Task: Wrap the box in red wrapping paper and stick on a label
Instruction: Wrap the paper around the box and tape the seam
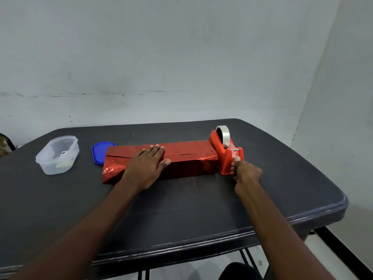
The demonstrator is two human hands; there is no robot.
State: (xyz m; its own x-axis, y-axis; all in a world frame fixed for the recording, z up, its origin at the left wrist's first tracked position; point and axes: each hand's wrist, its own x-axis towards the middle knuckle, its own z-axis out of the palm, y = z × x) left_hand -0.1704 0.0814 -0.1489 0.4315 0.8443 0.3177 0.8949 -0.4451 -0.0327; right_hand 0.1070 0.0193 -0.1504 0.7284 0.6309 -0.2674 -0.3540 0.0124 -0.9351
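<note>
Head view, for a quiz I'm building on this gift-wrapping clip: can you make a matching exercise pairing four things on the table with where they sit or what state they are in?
Things:
1. left hand
2. right hand
3. blue lid
4. clear tub

Places or states:
A. lies flat at the left end of the wrapped box
B. pinches tape at the front of the red tape dispenser
C. stands open, far left on the table
D. presses flat on the red paper

Pairs: 1-D, 2-B, 3-A, 4-C
</note>
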